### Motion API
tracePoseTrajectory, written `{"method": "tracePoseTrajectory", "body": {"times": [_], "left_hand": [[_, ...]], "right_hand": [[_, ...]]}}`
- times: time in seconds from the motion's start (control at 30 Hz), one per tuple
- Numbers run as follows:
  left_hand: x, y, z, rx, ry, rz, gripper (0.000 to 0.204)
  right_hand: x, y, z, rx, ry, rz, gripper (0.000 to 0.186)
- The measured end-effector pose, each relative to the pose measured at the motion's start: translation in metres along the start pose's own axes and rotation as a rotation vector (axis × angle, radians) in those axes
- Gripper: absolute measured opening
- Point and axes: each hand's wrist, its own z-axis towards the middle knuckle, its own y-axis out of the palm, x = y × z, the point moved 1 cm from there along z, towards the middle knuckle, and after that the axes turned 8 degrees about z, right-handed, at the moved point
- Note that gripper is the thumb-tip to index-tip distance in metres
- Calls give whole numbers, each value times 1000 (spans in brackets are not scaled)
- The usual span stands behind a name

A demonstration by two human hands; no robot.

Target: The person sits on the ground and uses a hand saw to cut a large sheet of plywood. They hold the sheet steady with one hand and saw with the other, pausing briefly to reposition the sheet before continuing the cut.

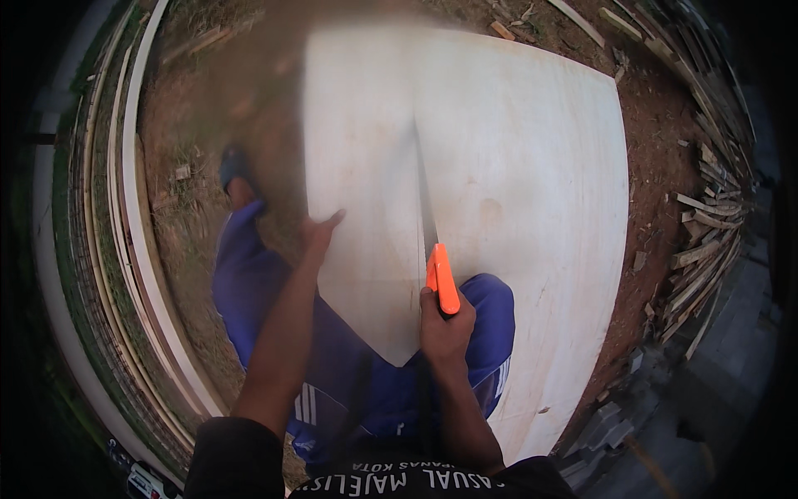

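Note:
A large pale plywood sheet spreads out in front of me. In my right hand is a hand saw with an orange handle, the fingers wrapped round its grip. Its dark blade points away from me and lies along a thin straight line in the sheet; a cut runs back beside the handle toward the near edge. My left hand grips the sheet's left edge, thumb on top and the other fingers hidden. My right knee, in blue trousers, rests on the sheet.
My left foot stands on brown soil left of the sheet. Long timber lengths run along the far left. A heap of wood offcuts lies at the right, with grey blocks nearer. More scraps lie beyond the sheet.

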Motion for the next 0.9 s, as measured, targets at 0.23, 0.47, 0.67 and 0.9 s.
{"method": "tracePoseTrajectory", "body": {"times": [0.23, 0.47, 0.67, 0.9], "left_hand": [[-4, 0, 7, -89, 12, -22, 59], [-18, 3, 14, -168, -119, -106, 88], [4, 0, -2, -133, -130, -62, 60], [-29, 4, 19, -47, -115, -24, 57]], "right_hand": [[-10, 65, 164, -34, -112, -46, 30], [14, 32, 78, -8, 25, -52, 24], [28, 22, 74, -13, -38, 53, 24], [-2, 74, 161, -16, -9, -19, 27]]}}
